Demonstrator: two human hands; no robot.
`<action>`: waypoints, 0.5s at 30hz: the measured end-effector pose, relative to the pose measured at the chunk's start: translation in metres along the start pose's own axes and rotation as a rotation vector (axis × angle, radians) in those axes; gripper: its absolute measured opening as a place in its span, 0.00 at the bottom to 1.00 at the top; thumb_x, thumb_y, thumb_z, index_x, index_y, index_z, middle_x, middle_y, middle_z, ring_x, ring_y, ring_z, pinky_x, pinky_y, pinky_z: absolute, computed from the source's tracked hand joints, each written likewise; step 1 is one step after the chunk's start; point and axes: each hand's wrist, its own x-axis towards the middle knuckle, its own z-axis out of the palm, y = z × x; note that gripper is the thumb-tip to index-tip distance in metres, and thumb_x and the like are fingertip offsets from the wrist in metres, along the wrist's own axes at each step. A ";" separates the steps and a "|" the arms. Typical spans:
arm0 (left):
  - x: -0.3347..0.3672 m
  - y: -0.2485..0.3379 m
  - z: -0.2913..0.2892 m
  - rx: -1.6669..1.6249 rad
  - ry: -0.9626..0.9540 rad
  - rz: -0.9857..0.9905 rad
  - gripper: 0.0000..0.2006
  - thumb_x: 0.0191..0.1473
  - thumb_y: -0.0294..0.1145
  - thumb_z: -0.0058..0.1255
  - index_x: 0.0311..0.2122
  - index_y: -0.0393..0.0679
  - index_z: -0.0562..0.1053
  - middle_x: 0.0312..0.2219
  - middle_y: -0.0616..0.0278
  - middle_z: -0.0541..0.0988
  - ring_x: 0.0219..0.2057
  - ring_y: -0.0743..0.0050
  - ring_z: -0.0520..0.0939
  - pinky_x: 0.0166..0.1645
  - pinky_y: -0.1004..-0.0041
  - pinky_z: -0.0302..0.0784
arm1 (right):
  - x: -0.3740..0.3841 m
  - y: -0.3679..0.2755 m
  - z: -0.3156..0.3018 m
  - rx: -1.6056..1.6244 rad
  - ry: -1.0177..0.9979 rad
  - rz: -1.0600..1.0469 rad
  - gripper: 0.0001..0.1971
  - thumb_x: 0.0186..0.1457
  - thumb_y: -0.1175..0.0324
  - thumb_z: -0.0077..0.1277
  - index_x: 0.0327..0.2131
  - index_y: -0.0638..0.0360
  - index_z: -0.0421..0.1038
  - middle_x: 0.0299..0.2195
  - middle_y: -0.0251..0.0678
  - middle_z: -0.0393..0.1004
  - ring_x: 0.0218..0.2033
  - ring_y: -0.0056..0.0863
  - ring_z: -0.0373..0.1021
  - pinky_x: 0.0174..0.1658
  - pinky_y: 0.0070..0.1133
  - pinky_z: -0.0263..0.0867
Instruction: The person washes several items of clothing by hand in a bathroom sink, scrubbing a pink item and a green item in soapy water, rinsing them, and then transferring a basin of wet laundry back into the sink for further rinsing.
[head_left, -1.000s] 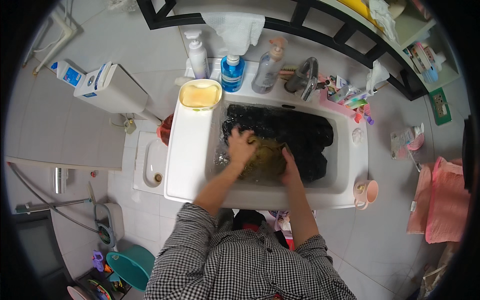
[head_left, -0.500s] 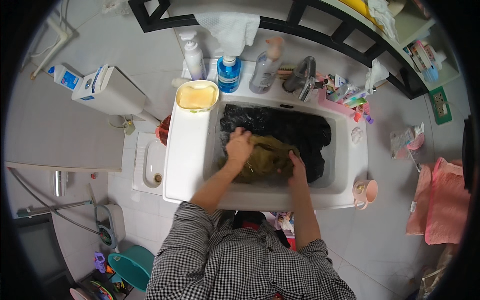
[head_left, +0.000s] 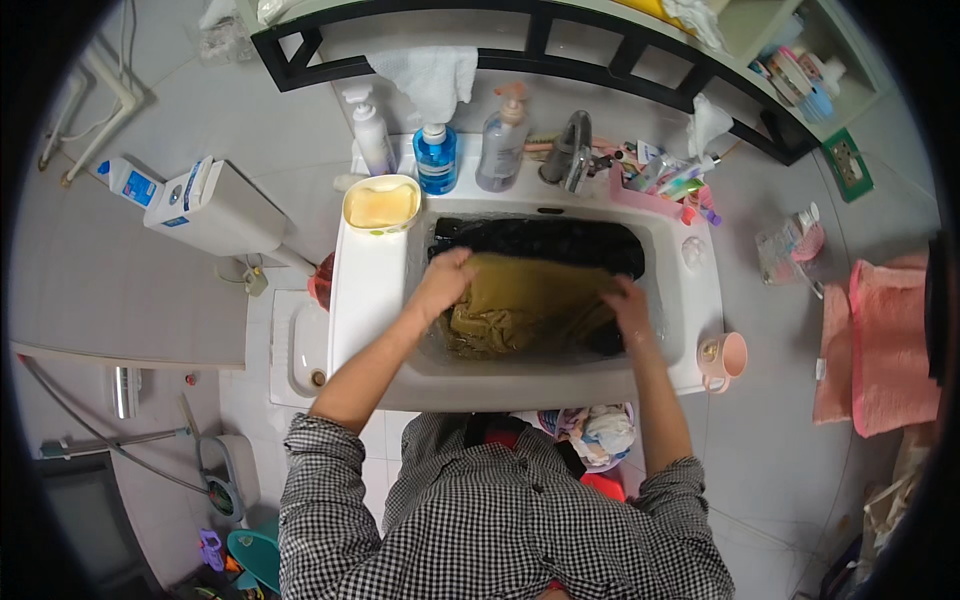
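An olive-brown garment point(head_left: 535, 290) lies spread in the water of a white sink point(head_left: 385, 320), wrinkled along its lower left part. My left hand point(head_left: 443, 283) pinches its upper left edge with curled fingers. At the opposite side, my right hand point(head_left: 630, 306) grips the garment's right edge, its fingers slightly blurred. Behind the olive cloth, along the far wall of the basin, rests a black garment point(head_left: 560, 238), soaked and partly covered; a dark patch also shows beneath my right hand.
Along the sink's back edge stand a white pump bottle point(head_left: 372, 135), a blue bottle point(head_left: 436, 160), a clear pump bottle point(head_left: 502, 145), the faucet point(head_left: 570, 155) and a pink tray point(head_left: 645, 195). A soap dish point(head_left: 382, 205) sits at left, a pink mug point(head_left: 722, 358) at right.
My hands have moved apart, and the bunched olive garment is now stretched out between them, covering more of the black garment. The view has shifted slightly.
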 end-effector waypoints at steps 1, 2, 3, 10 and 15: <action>-0.002 0.021 -0.014 -0.089 0.012 0.032 0.19 0.47 0.32 0.47 0.43 0.30 0.66 0.32 0.50 0.75 0.32 0.63 0.75 0.40 0.72 0.68 | 0.001 -0.025 -0.008 0.133 0.056 -0.035 0.22 0.40 0.72 0.52 0.42 0.72 0.64 0.41 0.43 0.69 0.43 0.30 0.64 0.47 0.21 0.57; 0.003 0.032 -0.023 -0.128 0.043 0.056 0.17 0.46 0.32 0.47 0.40 0.31 0.68 0.23 0.57 0.75 0.23 0.74 0.73 0.32 0.76 0.69 | 0.008 -0.042 -0.020 0.255 0.041 -0.040 0.21 0.41 0.73 0.50 0.42 0.71 0.64 0.40 0.41 0.69 0.42 0.28 0.64 0.47 0.21 0.57; -0.004 0.077 -0.026 -0.198 0.036 0.015 0.13 0.46 0.32 0.47 0.35 0.33 0.70 0.18 0.64 0.72 0.18 0.83 0.69 0.25 0.80 0.66 | 0.012 -0.052 -0.040 0.364 0.053 -0.028 0.20 0.42 0.73 0.49 0.42 0.70 0.65 0.40 0.39 0.69 0.41 0.26 0.64 0.46 0.20 0.58; -0.048 0.213 -0.072 -0.368 0.278 0.542 0.06 0.46 0.28 0.46 0.30 0.39 0.73 0.20 0.72 0.73 0.19 0.89 0.67 0.24 0.85 0.61 | -0.003 -0.188 -0.115 0.577 0.115 -0.425 0.13 0.46 0.72 0.46 0.38 0.65 0.67 0.33 0.33 0.70 0.33 0.19 0.66 0.36 0.13 0.59; -0.041 0.206 -0.068 -0.222 0.479 0.746 0.05 0.45 0.28 0.47 0.26 0.38 0.69 0.18 0.71 0.68 0.22 0.86 0.66 0.25 0.84 0.60 | -0.005 -0.190 -0.103 0.635 0.219 -0.622 0.11 0.46 0.76 0.45 0.37 0.66 0.67 0.32 0.32 0.71 0.33 0.18 0.66 0.37 0.13 0.61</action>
